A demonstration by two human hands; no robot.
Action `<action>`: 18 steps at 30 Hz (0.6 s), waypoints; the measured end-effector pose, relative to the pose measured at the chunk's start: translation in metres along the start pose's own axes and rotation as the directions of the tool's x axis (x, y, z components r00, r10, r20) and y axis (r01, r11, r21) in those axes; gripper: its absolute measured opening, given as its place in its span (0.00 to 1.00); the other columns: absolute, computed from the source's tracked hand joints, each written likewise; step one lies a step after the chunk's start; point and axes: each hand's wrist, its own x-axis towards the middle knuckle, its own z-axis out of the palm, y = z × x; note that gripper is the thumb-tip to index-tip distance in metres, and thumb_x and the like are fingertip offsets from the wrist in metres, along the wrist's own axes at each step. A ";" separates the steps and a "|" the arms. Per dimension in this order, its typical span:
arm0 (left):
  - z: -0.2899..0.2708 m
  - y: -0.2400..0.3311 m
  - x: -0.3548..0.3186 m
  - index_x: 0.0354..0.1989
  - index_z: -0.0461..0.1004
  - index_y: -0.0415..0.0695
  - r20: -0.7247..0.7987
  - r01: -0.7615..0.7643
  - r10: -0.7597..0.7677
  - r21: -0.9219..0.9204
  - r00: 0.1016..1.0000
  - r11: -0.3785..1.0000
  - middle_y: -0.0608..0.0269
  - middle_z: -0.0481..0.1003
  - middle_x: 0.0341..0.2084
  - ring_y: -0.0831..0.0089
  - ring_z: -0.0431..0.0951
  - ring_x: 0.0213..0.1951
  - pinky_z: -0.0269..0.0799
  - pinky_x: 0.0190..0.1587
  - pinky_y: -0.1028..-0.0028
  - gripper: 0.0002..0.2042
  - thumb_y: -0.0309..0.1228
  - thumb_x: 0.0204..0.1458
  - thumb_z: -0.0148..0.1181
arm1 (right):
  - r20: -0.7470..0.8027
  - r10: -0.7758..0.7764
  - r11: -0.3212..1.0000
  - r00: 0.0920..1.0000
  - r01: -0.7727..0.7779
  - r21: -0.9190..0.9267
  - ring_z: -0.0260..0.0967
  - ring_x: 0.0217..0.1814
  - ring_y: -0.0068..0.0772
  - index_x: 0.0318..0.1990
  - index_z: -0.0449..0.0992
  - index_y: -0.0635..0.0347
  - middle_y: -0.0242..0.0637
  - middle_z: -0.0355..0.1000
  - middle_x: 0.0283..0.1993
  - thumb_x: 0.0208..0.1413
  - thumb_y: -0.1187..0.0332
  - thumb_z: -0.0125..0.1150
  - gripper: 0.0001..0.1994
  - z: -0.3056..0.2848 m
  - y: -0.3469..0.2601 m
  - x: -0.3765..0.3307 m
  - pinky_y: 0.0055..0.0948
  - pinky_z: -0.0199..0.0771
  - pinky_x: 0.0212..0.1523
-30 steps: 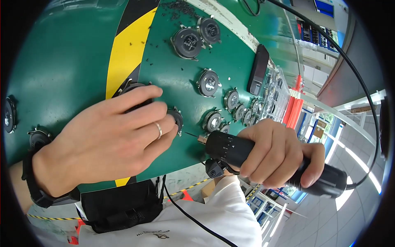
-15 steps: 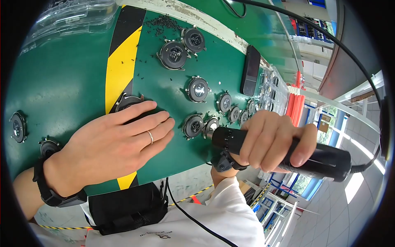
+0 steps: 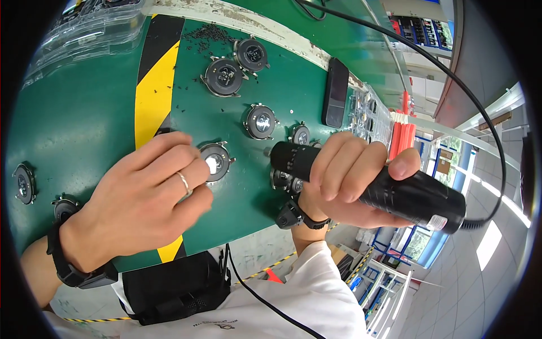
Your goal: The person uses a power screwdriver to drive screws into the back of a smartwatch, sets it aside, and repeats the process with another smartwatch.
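My left hand (image 3: 155,195) is curled around the left edge of a round dark watch case (image 3: 216,162) lying flat on the green table; the thumb is hidden. In my right hand (image 3: 353,175) is a black corded electric screwdriver (image 3: 415,195), its metal nose (image 3: 267,151) pointing left toward that case, apart from it. Beyond the index finger a dark piece (image 3: 164,130), partly covered, shows on the striped tape. Past the nose sits another watch case (image 3: 261,121). Two more cases (image 3: 280,179) are partly hidden below the screwdriver.
Further back lie a pair of watch cases (image 3: 224,78), a heap of tiny black screws (image 3: 210,33) and a black phone-like device (image 3: 336,93). Two cases (image 3: 24,183) rest at far left. Clear plastic trays (image 3: 96,37) stand at back left. The screwdriver's cable (image 3: 480,104) arcs overhead.
My left fingers have curled in from lying flat, and a watch case from near the screwdriver now sits at them, further left. The screwdriver has lifted away and moved slightly left.
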 end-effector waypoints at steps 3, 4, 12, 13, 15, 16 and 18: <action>-0.005 0.000 -0.003 0.40 0.81 0.43 0.083 -0.045 0.066 -0.228 0.994 0.973 0.62 0.77 0.50 0.65 0.76 0.51 0.71 0.64 0.62 0.15 0.29 0.40 0.67 | 0.135 0.092 0.995 0.987 -0.085 -0.058 0.66 0.14 0.27 0.48 0.61 0.54 0.31 0.68 0.20 0.66 0.38 0.49 0.27 -0.010 -0.010 0.006 0.26 0.72 0.15; -0.002 0.001 -0.003 0.40 0.81 0.43 0.082 -0.045 0.066 -0.228 0.994 0.973 0.62 0.77 0.50 0.65 0.76 0.51 0.71 0.64 0.62 0.15 0.29 0.40 0.67 | 0.199 0.140 0.988 0.970 -0.124 -0.090 0.66 0.14 0.26 0.48 0.61 0.54 0.30 0.67 0.20 0.65 0.35 0.48 0.28 -0.013 -0.012 0.007 0.26 0.71 0.14; 0.007 0.004 0.009 0.45 0.80 0.42 -0.027 0.117 -0.119 -0.063 0.993 0.991 0.61 0.75 0.54 0.62 0.74 0.55 0.70 0.65 0.61 0.22 0.33 0.37 0.71 | 0.129 0.112 0.991 0.985 -0.101 -0.088 0.64 0.14 0.26 0.48 0.61 0.57 0.31 0.67 0.20 0.63 0.31 0.46 0.33 -0.019 -0.004 0.005 0.27 0.68 0.14; 0.008 0.004 0.008 0.45 0.79 0.41 -0.030 0.090 -0.090 -0.014 0.995 0.996 0.61 0.74 0.53 0.62 0.74 0.54 0.71 0.63 0.61 0.22 0.33 0.37 0.71 | 0.130 0.110 0.991 0.985 -0.100 -0.085 0.64 0.14 0.26 0.48 0.61 0.57 0.31 0.67 0.20 0.63 0.31 0.46 0.33 -0.019 -0.003 0.005 0.27 0.68 0.14; 0.010 0.002 0.008 0.44 0.78 0.41 -0.036 0.026 -0.024 0.076 0.999 0.997 0.60 0.74 0.51 0.61 0.74 0.52 0.73 0.58 0.62 0.22 0.33 0.38 0.71 | 0.116 0.112 0.984 0.987 -0.093 -0.154 0.62 0.14 0.27 0.49 0.62 0.59 0.31 0.65 0.20 0.63 0.29 0.43 0.35 -0.021 -0.006 0.006 0.29 0.67 0.15; 0.009 0.001 0.007 0.44 0.78 0.41 -0.037 0.024 -0.022 0.075 0.999 0.997 0.60 0.74 0.51 0.61 0.74 0.52 0.73 0.58 0.62 0.22 0.33 0.38 0.71 | 0.109 0.112 0.978 0.988 -0.090 -0.188 0.61 0.13 0.27 0.50 0.62 0.59 0.32 0.65 0.20 0.63 0.28 0.42 0.36 -0.022 -0.007 0.006 0.30 0.66 0.15; 0.004 0.001 0.001 0.42 0.77 0.41 -0.076 0.091 -0.086 0.055 0.993 0.994 0.60 0.73 0.46 0.61 0.74 0.48 0.73 0.53 0.63 0.19 0.32 0.39 0.70 | 0.092 0.099 0.975 0.991 -0.078 -0.208 0.60 0.13 0.27 0.50 0.63 0.60 0.32 0.65 0.20 0.63 0.28 0.41 0.38 -0.024 -0.007 0.006 0.30 0.66 0.16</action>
